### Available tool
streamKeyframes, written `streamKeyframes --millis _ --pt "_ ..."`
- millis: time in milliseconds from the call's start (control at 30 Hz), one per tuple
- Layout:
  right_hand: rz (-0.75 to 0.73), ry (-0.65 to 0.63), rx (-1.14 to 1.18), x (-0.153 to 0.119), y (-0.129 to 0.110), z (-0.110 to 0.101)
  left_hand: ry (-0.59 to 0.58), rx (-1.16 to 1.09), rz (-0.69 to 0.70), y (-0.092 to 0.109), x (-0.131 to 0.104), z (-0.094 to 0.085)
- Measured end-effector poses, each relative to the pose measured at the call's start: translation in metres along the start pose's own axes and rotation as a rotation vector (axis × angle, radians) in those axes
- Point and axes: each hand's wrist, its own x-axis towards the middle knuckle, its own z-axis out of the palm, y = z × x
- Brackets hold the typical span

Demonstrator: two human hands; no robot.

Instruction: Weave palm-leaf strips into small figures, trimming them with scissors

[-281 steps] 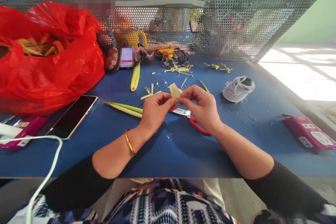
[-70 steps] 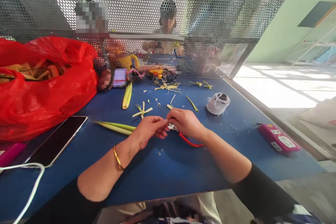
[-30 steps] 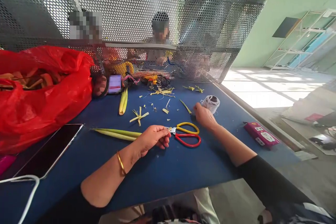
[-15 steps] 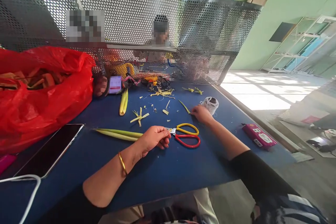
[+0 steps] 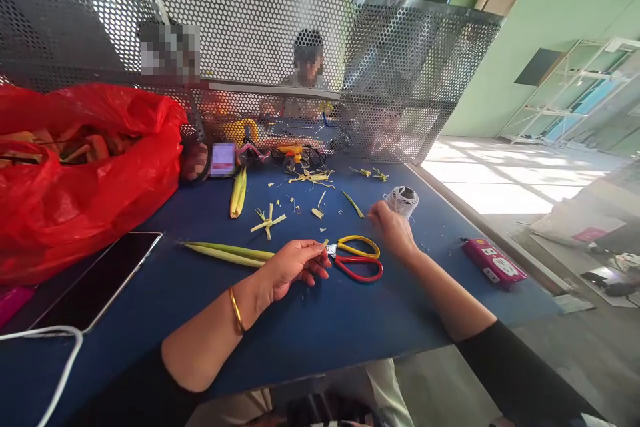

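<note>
My left hand point(image 5: 299, 263) is closed in a pinch on a small pale-green leaf piece point(image 5: 325, 242), whose tip shows at the fingertips. Scissors point(image 5: 357, 259) with one yellow and one red handle lie just right of it, their blades mostly hidden by the hand. Under my left wrist a long green leaf stalk point(image 5: 225, 253) rests on the table. My right hand point(image 5: 394, 227) has curled fingers in front of the white thread spool point(image 5: 403, 200); anything in them is hidden. A narrow green leaf strip point(image 5: 353, 204) lies just left of these fingers, apart from them.
The blue table point(image 5: 320, 333) bears a woven leaf cross point(image 5: 269, 221), a yellow-green husk point(image 5: 239, 192) and scraps. A red bag point(image 5: 95, 213) and tablet point(image 5: 100, 280) are left, a pink power strip point(image 5: 494, 261) right. A perforated metal screen point(image 5: 240, 27) stands behind; a person point(image 5: 309, 60) shows through it.
My right hand has drawn back slightly to the right, away from the narrow green leaf strip, which stays on the table. My left hand keeps its pinch beside the scissors.
</note>
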Motion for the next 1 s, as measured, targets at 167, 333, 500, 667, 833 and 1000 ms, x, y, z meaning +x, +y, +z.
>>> streamKeyframes --millis 167,333,500,667,833,1000 --pt "-0.303 -0.098 -0.077 -0.029 -0.027 0.001 -0.01 -0.058 0.029 -0.002 0.003 -0.002" --pt "-0.237 -0.139 -0.257 -0.021 -0.016 -0.018 0.007 -0.061 0.002 -0.003 0.001 -0.001" --pt "-0.376 -0.101 -0.675 0.014 0.006 -0.029 0.019 -0.028 -0.031 0.0 0.0 0.003" --pt "-0.414 -0.14 -0.668 0.035 0.009 -0.015 0.012 -0.018 -0.023 0.0 0.0 0.002" --pt "-0.37 -0.107 -0.58 0.028 0.016 -0.008 -0.007 -0.019 -0.019 -0.002 0.001 0.001" --pt "-0.286 -0.065 -0.457 0.014 0.02 -0.01 -0.014 -0.031 -0.025 -0.002 0.001 0.001"
